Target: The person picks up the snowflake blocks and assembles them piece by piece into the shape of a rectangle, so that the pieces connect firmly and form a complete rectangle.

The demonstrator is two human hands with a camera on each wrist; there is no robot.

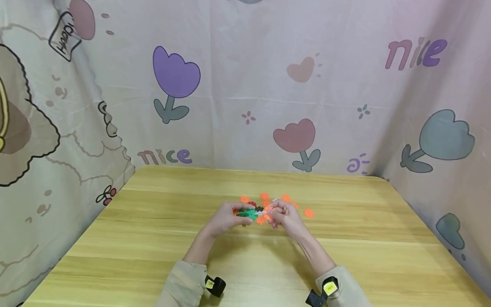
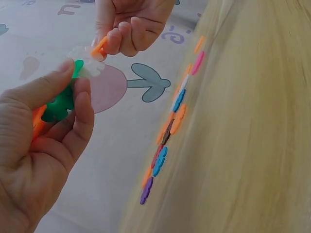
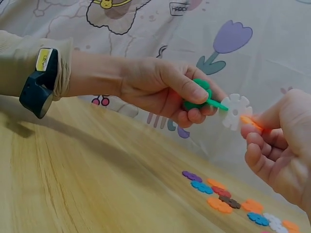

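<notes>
My left hand (image 1: 226,218) grips green notched discs (image 2: 59,106), with an orange piece (image 2: 39,121) against its palm. A white notched disc (image 3: 236,111) stands between the two hands, touching the edge of a green disc (image 3: 217,104). My right hand (image 3: 286,145) pinches an orange disc (image 3: 251,122) between thumb and forefinger at the white disc's other side. Both hands are held above the table. In the head view the fingers partly hide the pieces.
On the wooden table (image 1: 153,256) lie loose discs: purple (image 3: 192,176), blue (image 3: 201,187), brown (image 3: 229,201) and several orange ones (image 1: 308,213). A patterned cloth (image 1: 238,85) hangs behind the table and at its sides.
</notes>
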